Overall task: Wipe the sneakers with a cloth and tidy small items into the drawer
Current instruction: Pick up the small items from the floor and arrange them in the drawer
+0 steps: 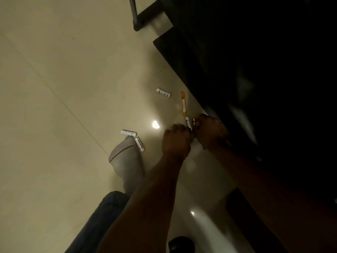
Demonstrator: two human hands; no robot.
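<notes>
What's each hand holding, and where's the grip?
Left hand is fisted around small items, its grip hidden. Right hand pinches something small beside a white battery; exact hold cannot be told.

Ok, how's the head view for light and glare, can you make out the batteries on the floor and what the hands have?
Head view: dim overall, the dark furniture almost black. Glare spots on the glossy floor, brightest beside the left hand. Three white batteries read clearly. Both hands, right hand included, grip small items I can't identify in shadow.

battery by sock (140, 143): "hero…" brand word, partly legible | other batteries' (129, 133) print: too small to read
</notes>
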